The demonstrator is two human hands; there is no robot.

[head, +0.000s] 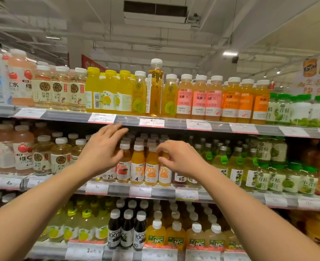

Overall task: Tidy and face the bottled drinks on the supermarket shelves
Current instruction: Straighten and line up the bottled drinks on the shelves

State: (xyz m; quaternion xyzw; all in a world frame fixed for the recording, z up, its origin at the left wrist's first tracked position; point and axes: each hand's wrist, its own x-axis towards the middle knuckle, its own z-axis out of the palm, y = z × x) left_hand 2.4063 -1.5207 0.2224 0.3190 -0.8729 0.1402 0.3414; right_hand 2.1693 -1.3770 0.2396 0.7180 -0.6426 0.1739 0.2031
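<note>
both hands worked the small juice bottles on the middle shelf. the left hand hovered released beside them; the right hand pinched an orange bottle, probably turning its label forward next.

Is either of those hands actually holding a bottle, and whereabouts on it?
The right hand pinches a small orange juice bottle near its neck. The left hand holds nothing, fingers spread.

This was a supermarket drinks aisle. Tiered shelves carried rows of bottles facing outward, price tags lined every front edge, and a promotional sign hung under an industrial ceiling with an air vent.
</note>
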